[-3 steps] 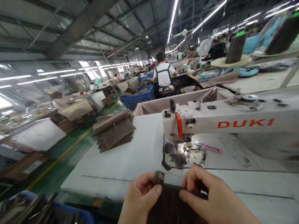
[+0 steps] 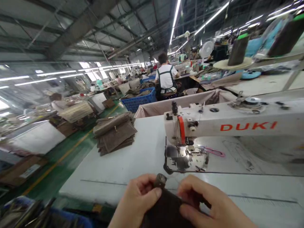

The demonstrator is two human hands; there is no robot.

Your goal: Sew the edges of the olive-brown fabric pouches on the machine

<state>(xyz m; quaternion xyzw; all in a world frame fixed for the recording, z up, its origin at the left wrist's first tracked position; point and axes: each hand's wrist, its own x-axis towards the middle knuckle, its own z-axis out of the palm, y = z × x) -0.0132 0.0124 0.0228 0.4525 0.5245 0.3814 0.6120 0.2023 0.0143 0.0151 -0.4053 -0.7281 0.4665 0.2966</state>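
A dark brown piece of fabric (image 2: 166,209) is held between my two hands at the front edge of the sewing table. My left hand (image 2: 140,199) pinches its upper left corner, where a small folded or rolled end (image 2: 160,180) sticks up past the thumb. At the fabric's right edge, my right hand (image 2: 201,199) has thumb and fingers closed on the cloth. Just beyond both hands is the sewing machine (image 2: 223,117), with its shiny needle plate (image 2: 177,161) bare of cloth. The fabric's lower part runs out of view.
A stack of brown fabric pieces (image 2: 115,134) lies on the table's left side. Pink-handled thread snips (image 2: 215,152) rest beside the needle plate. Behind the machine is a cloth-lined bin (image 2: 152,109); a blue crate (image 2: 140,100) and a seated person (image 2: 166,77) are farther back.
My right hand has shifted slightly left and down, and the fabric has tilted a little. My left hand keeps its pinch, moved slightly left. The view has shifted slightly.
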